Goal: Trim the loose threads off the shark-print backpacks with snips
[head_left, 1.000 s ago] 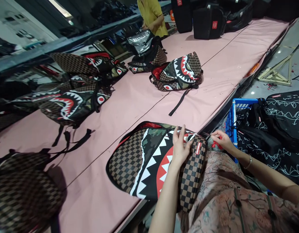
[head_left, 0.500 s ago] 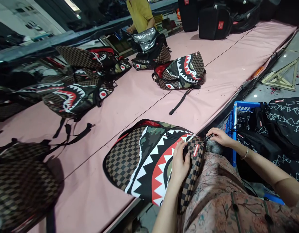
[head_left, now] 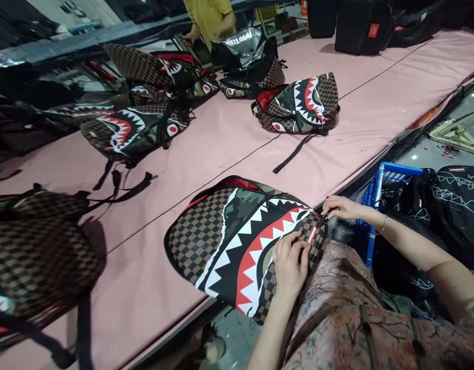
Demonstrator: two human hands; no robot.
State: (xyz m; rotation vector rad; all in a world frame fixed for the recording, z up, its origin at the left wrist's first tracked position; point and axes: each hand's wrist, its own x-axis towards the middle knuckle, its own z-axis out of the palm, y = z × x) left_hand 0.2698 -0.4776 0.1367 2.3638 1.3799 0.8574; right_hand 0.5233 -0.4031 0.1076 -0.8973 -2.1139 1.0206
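Observation:
A backpack point(head_left: 198, 231) with a brown checked pattern, camouflage and a red-and-white shark mouth lies across the table's edge, its bottom end toward my lap. My left hand point(head_left: 290, 264) rests on that end, bent fingers and thumb gripping the fabric beside the small red-and-white label. At the far corner of the same end, my right hand point(head_left: 340, 208) is closed in a pinch. Something small and dark shows at its fingertips, too small to name. Red lining shows along the backpack's opened upper edge.
Several similar backpacks point(head_left: 304, 105) lie on the pink-covered table point(head_left: 206, 146), with straps trailing. Black cases point(head_left: 362, 31) stand at the far end. To my right, a blue crate point(head_left: 398, 167) holds black bags with white scribbles. A person in yellow point(head_left: 211, 20) works across the table.
My left hand has shifted slightly toward the label, and the backpack's checked bottom end has turned out of sight in part. My right hand has moved slightly left, nearer the corner. The view has shifted.

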